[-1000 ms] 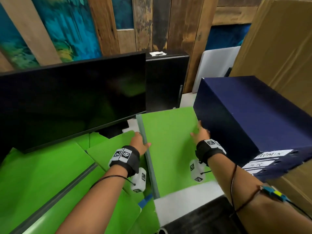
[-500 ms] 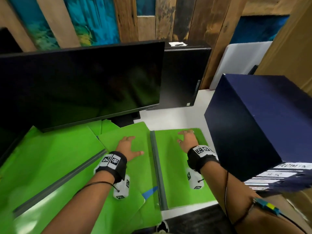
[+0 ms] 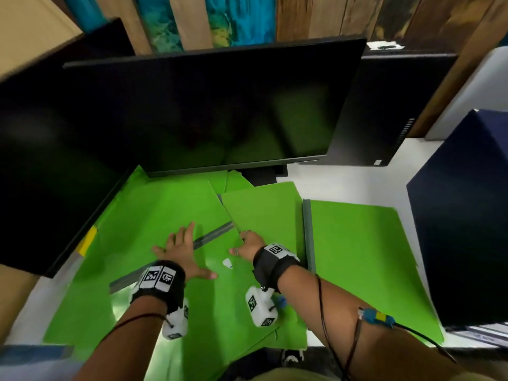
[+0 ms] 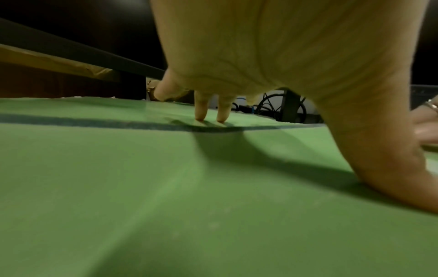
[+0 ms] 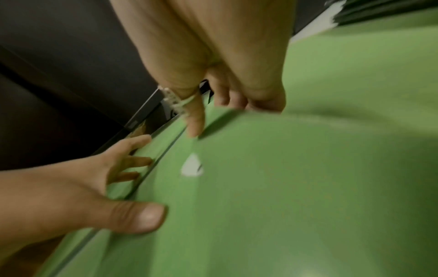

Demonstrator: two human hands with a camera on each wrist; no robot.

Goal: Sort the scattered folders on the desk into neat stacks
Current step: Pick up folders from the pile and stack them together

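Several green folders lie overlapping on the white desk [image 3: 357, 182]. One with a grey spine lies flat at the right [image 3: 357, 257]. A middle folder [image 3: 261, 213] overlaps a large left folder [image 3: 154, 215] crossed by a slanted grey spine. My left hand [image 3: 178, 251] presses flat on the left folder, fingers spread, its fingertips [image 4: 201, 116] touching down near the spine. My right hand [image 3: 246, 243] curls its fingers [image 5: 225, 101] round the near-left corner of the middle folder, whose edge is slightly raised. The left hand [image 5: 94, 178] lies just beside it.
A black monitor [image 3: 206, 111] stands over the far edge of the folders, a second dark screen [image 3: 41, 160] at the left. A black computer tower [image 3: 393, 105] is at the back right and a navy box [image 3: 467, 215] crowds the right side. A small white scrap [image 3: 227, 263] lies on a folder.
Both hands have moved left. The right hand left the right-hand folder and now grips the middle folder's corner. The left hand shifted onto the large left folder.
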